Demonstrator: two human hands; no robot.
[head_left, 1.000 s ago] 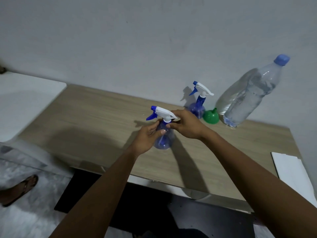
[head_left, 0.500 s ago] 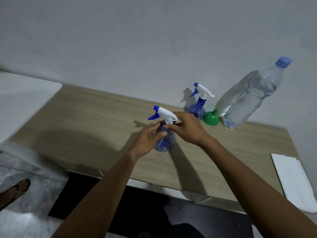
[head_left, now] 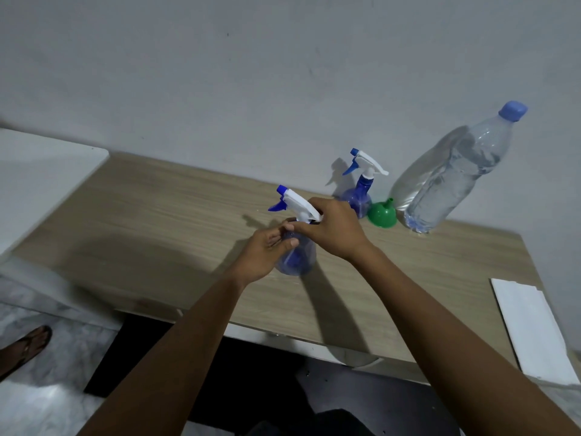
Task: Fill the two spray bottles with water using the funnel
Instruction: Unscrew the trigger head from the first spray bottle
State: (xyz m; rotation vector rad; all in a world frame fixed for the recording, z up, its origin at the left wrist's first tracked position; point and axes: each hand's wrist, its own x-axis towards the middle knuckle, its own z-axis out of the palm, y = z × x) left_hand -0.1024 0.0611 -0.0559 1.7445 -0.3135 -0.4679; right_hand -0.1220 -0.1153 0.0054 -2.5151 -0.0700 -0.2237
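A blue spray bottle (head_left: 298, 259) stands near the middle of the wooden table (head_left: 157, 221). My left hand (head_left: 264, 253) wraps round its body from the left. My right hand (head_left: 330, 228) grips its white trigger head (head_left: 298, 204) at the collar. A second blue spray bottle (head_left: 360, 190) stands at the back by the wall. Beside it a green funnel (head_left: 382, 214) lies mouth down. To the right stands a large clear water bottle (head_left: 452, 174) with a blue cap, holding water.
A white sheet (head_left: 534, 328) lies at the table's right front edge. A white surface (head_left: 37, 184) adjoins the table on the left. A sandalled foot (head_left: 25, 344) shows on the floor at lower left. The wall runs close behind the bottles.
My right hand's grip has turned a little on the trigger head, and the head now sits slightly higher and tilted. The view has shifted a bit.
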